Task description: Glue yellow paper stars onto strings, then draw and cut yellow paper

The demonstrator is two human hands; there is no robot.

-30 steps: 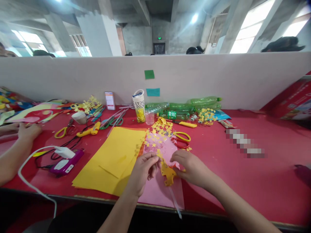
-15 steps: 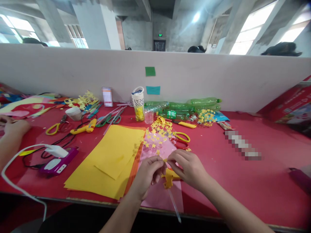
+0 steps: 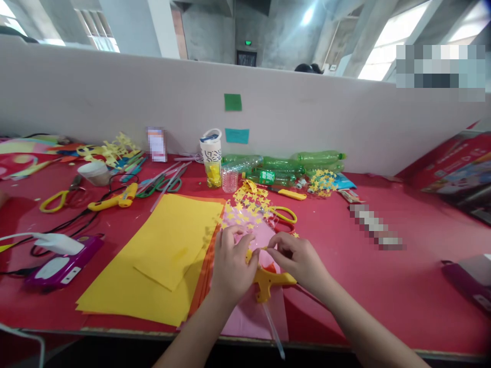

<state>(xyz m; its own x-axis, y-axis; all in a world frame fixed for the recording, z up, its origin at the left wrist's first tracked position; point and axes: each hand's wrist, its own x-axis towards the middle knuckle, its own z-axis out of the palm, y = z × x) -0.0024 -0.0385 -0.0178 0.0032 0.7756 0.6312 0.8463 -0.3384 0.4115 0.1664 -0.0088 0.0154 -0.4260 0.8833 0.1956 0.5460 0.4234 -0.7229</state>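
Note:
My right hand (image 3: 297,255) pinches a small yellow star (image 3: 263,249), partly hidden by the fingertips. Close by on the left, my left hand (image 3: 235,263) has its thumb and fingers apart, the thumb tip near that star. Under both hands lies a yellow glue gun (image 3: 273,279) on pink paper (image 3: 245,324), a clear glue stick (image 3: 275,335) poking out of its rear. Just beyond the hands, many yellow stars (image 3: 251,202) are strewn around scissors (image 3: 284,214) with a yellow and red handle.
Yellow paper sheets (image 3: 153,255) lie left of the hands. Green plastic bottles (image 3: 284,166), a patterned cup (image 3: 210,158) and a yellow cutter (image 3: 291,194) sit at the back. On the left are another glue gun (image 3: 115,198) and a purple power strip (image 3: 63,266).
My left hand has turned and its fingers have spread away from the pinch near the star. My right hand still pinches. The view has shifted a little.

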